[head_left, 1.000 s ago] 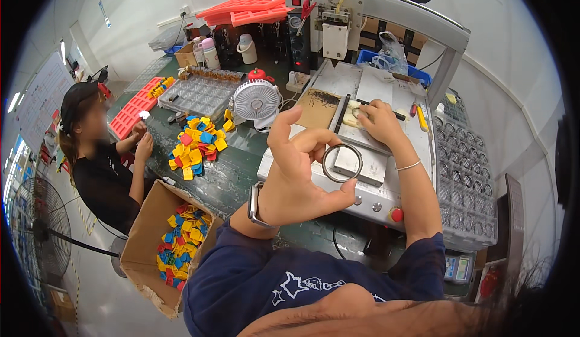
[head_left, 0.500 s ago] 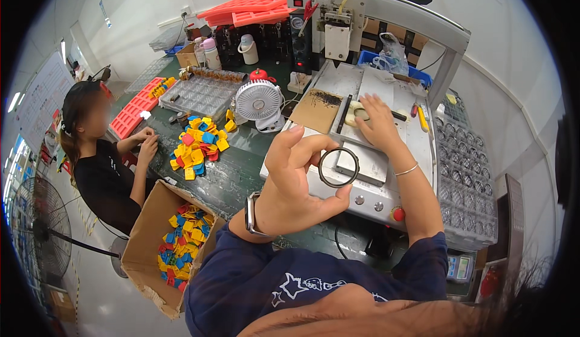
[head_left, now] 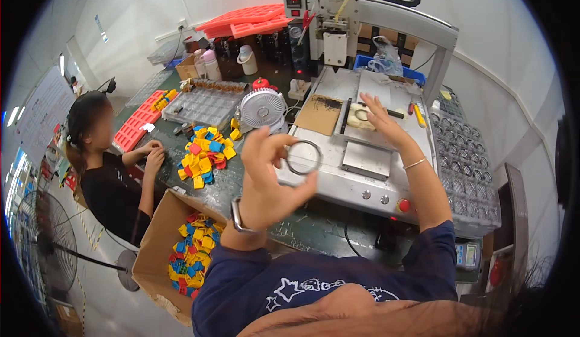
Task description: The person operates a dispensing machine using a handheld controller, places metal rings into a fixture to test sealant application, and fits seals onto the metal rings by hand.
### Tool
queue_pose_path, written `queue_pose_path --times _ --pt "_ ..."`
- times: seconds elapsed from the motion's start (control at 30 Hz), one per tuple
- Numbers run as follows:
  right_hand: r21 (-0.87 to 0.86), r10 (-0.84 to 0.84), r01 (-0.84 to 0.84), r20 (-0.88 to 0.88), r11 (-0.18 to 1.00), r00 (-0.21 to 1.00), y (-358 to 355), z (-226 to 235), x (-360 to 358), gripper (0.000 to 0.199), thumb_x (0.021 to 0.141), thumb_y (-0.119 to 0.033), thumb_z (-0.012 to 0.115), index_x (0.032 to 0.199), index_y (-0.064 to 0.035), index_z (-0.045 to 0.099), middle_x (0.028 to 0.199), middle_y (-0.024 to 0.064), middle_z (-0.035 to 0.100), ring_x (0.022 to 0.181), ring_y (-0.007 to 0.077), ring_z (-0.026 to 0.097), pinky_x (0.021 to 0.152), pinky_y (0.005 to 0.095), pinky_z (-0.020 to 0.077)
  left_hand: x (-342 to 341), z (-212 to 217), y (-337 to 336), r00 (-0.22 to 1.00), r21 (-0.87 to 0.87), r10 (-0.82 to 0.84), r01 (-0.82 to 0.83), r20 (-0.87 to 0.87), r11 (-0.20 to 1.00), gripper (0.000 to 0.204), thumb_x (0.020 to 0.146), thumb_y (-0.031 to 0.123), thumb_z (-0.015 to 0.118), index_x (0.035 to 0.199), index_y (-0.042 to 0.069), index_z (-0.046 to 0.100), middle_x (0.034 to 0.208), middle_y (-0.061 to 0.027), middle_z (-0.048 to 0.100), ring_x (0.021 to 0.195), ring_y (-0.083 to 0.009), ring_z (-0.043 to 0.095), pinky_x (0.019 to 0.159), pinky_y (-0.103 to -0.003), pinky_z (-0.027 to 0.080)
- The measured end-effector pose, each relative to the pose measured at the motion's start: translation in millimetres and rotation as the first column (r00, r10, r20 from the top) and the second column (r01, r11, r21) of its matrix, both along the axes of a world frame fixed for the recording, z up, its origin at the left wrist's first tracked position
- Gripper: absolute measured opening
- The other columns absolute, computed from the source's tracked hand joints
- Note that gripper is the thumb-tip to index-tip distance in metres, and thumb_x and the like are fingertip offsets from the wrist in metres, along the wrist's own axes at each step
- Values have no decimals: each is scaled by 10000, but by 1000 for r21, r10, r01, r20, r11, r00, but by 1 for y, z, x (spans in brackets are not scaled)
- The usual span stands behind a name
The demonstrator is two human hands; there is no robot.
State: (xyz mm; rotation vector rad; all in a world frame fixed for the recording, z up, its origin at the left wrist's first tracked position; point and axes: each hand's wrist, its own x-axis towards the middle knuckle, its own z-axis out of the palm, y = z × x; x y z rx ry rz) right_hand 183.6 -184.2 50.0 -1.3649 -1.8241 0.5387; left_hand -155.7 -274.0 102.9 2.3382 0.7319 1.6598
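Here we are at the machine (head_left: 331, 155), and our left hand (head_left: 264, 180) has thumb and fingers clamped on the ring (head_left: 321, 160), raised in view over the machine's front left corner, a touch blurred. Our right hand (head_left: 386, 125) hangs over the middle of the machine, fingers straight and a little apart with nothing in their grip, just beside the pad (head_left: 356, 123); whether it touches, we cannot tell. Near the machine's left edge lies the card (head_left: 317, 116), flat, and toward the machine's front edge sits the block (head_left: 366, 157), with bare metal to its left: open room there. Along the machine's right edge we spot tools (head_left: 419, 116), and just past that edge clear trays (head_left: 462, 174) stand stacked, so it's tight. Off the machine's left side, the fan (head_left: 262, 108) and tiles (head_left: 202, 158) crowd the table (head_left: 224, 186), yet bare green shows between tiles and machine.
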Motion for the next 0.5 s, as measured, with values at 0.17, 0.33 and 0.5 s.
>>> queue_pose_path --times 0.17,0.33,0.5 --pt "112 -124 68 639 991 759 -93 42 49 383 785 -400 672 996 -80 659 1046 144 646 990 332 599 860 404 469 -43 -33 61 900 -124 272 -330 -341 936 844 703 185 761 1341 -48 260 1028 -209 571 917 -354 590 780 -404 487" --pt "-475 212 346 785 809 583 -177 23 72 473 624 -528 745 666 -70 632 705 126 642 690 313 622 614 407 484 -62 -87 143 516 -114 352 -671 -781 733 727 658 285 776 1191 -34 398 995 -239 627 851 -375 651 697 -433 551" --pt "-422 69 369 730 828 680 -198 4 81 523 616 -545 751 618 -55 565 620 127 596 624 317 590 560 407 443 -69 -151 190 384 -184 234 -787 -893 589 592 682 300 757 1117 15 473 994 -224 659 923 -358 658 793 -438 543"
